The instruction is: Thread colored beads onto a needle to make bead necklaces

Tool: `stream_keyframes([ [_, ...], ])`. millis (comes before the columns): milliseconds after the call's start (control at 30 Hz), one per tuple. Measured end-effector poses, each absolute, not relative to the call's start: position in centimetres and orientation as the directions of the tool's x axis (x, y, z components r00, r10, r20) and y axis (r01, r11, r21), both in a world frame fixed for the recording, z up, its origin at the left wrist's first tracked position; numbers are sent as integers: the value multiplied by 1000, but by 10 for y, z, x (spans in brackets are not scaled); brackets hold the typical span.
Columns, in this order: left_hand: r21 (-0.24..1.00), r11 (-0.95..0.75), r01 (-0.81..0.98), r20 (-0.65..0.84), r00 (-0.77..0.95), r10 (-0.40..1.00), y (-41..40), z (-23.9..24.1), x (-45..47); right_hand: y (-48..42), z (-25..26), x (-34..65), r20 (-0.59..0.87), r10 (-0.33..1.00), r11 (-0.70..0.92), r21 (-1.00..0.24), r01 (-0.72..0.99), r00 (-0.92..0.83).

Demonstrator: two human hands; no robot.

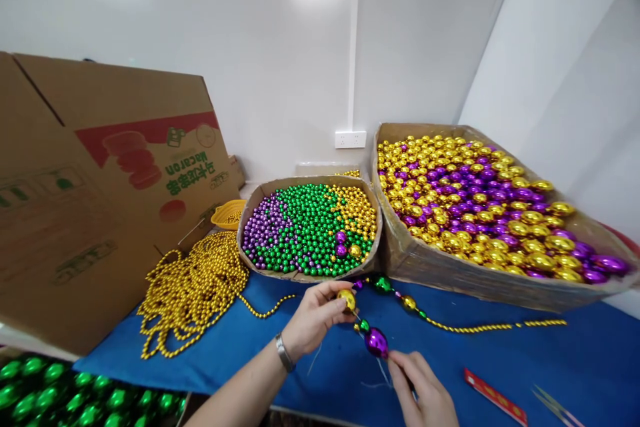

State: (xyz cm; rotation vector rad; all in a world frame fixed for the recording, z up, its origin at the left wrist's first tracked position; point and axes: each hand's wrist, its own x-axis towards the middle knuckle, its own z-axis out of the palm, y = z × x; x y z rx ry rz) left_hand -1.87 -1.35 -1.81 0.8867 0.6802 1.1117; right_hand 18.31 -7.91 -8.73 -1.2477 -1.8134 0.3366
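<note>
My left hand (pixel 320 320), with a metal watch band (pixel 283 352) at the wrist, pinches a shiny gold bead (pixel 346 300) between thumb and fingers. Below it on the same thread hang a small green bead (pixel 364 326) and a large purple bead (pixel 376 343). My right hand (pixel 424 387) is closed at the lower end of the purple bead, thumb against forefinger. Loose white thread ends (pixel 383 373) trail under the beads. Beyond my left fingers, a strung row with a green bead (pixel 382 284) and a gold bead (pixel 409 303) runs right into a thin gold bead chain (pixel 470 329).
A box of small purple, green and gold beads (pixel 310 227) stands ahead, beside a larger box (pixel 425 267) of big gold and purple beads. Gold bead strings (pixel 195 287) are piled left by a carton (pixel 145 180). A red packet (pixel 495 397) and tweezers (pixel 555 405) lie right on the blue cloth (pixel 565 360).
</note>
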Motion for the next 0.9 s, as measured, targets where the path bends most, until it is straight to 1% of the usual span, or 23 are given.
stream_keyframes([
  [167, 886, 164, -434, -12, 333, 943, -16, -18, -18, -79, -86, 182, 560, 824, 488, -618, 617, -90],
  [233, 894, 154, -420, -9, 328, 945, -17, -19, -18, -79, -86, 181, 543, 836, 478, -644, 597, -83],
  [300, 911, 128, -393, 6, 321, 947, -16, -20, -18, -79, -89, 181, 491, 868, 452, -712, 538, -79],
  [367, 927, 92, -364, 29, 313, 949, -17, -20, -17, -78, -95, 181, 382, 921, 378, -826, 418, -79],
  [433, 938, 64, -342, 49, 310, 949, -18, -20, -15, -77, -102, 180, 237, 968, 249, -938, 242, -77],
  [467, 942, 52, -331, 57, 312, 948, -19, -19, -14, -76, -106, 179, 171, 983, 180, -973, 145, -74],
  [533, 953, 34, -300, 69, 328, 942, -20, -18, -13, -73, -110, 176, 76, 995, 73, -996, -41, -71],
  [633, 973, 8, -230, 80, 367, 927, -15, -15, -16, -72, -108, 173, -13, 998, -27, -967, -254, -56],
  [700, 988, -50, -145, 97, 341, 935, -4, -14, -24, -72, -104, 173, -93, 995, -101, -932, -348, -40],
  [767, 987, -160, 17, 151, 233, 961, 13, -15, -37, -73, -99, 174, -166, 986, -164, -894, -416, -34],
  [833, 928, -260, 268, 239, 108, 965, 34, -19, -53, -74, -97, 176, -209, 977, -203, -863, -462, -40],
  [900, 827, -294, 480, 311, 47, 949, 55, -23, -69, -74, -97, 179, -231, 972, -226, -844, -487, -49],
])
